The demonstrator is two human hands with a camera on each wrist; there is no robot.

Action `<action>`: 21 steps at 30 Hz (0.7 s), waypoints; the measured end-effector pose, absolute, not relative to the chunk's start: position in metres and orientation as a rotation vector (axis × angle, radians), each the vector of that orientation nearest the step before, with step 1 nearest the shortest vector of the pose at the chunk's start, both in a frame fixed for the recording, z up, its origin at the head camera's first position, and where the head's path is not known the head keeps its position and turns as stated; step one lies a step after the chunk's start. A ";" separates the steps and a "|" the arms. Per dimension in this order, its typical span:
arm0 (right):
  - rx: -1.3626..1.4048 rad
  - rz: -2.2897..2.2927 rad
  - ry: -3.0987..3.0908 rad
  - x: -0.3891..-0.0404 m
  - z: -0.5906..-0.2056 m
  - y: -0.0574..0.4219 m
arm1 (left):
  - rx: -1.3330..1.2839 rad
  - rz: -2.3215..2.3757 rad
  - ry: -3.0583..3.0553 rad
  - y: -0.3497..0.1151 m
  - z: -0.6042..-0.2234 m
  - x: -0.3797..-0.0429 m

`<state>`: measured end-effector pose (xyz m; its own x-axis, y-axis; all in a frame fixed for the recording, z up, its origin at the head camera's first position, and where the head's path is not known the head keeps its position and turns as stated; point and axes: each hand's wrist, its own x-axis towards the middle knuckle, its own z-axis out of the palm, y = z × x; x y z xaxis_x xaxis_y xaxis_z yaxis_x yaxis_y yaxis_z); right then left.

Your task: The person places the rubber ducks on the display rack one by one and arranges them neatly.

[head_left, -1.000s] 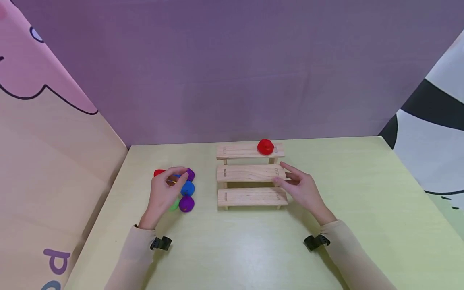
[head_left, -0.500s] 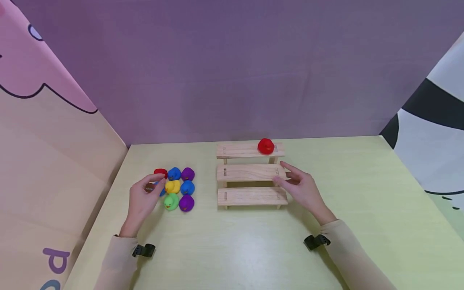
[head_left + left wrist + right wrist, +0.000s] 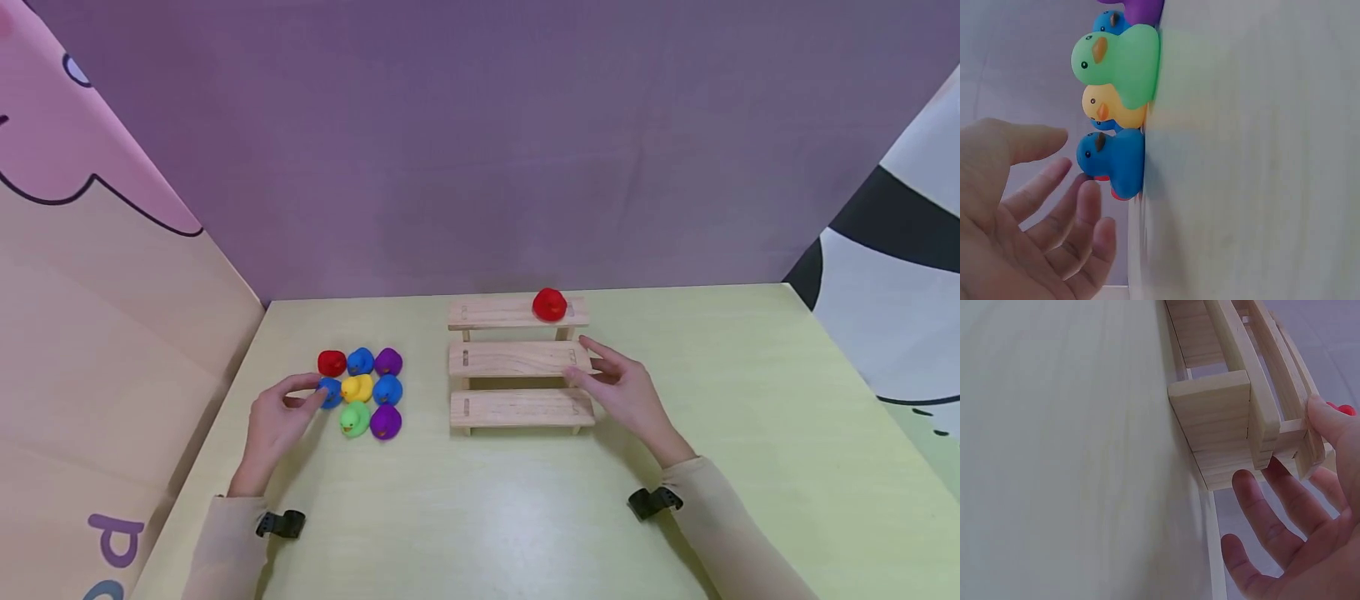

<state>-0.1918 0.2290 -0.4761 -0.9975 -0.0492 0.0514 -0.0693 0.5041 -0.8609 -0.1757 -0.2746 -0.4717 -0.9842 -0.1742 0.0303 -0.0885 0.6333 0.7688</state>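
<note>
At the left of the table, my left hand (image 3: 279, 421) reaches beside a blue rubber duck (image 3: 1113, 159). Thumb and fingers are spread at its head, with a gap showing in the left wrist view. That duck stands at the left edge of a cluster with a red duck (image 3: 332, 362), a yellow duck (image 3: 357, 387) and a green duck (image 3: 355, 418). My right hand (image 3: 624, 390) holds the right end of the middle step of a three-tier wooden stand (image 3: 517, 359), thumb at the front edge and index finger at the back. A red duck (image 3: 550, 305) sits on the top step.
Purple ducks (image 3: 386, 422) and more blue ducks (image 3: 387, 389) fill the right side of the cluster, left of the stand. A purple wall panel (image 3: 480, 150) rises behind the table (image 3: 480, 517), with printed panels on both sides.
My left hand has moved left and toward me, from above the cluster to the blue duck at its left edge, uncovering the other ducks. The right hand has stayed on the stand.
</note>
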 end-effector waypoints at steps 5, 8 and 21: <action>0.114 1.552 -2.708 -0.192 -0.476 0.229 | 0.201 -1.272 -2.804 -0.277 -0.477 -0.178; 0.118 1.563 -2.702 -0.191 -0.476 0.229 | 0.194 -1.260 -2.816 -0.277 -0.479 -0.179; 0.115 1.588 -2.691 -0.192 -0.476 0.228 | 0.258 -1.128 -2.913 -0.280 -0.475 -0.180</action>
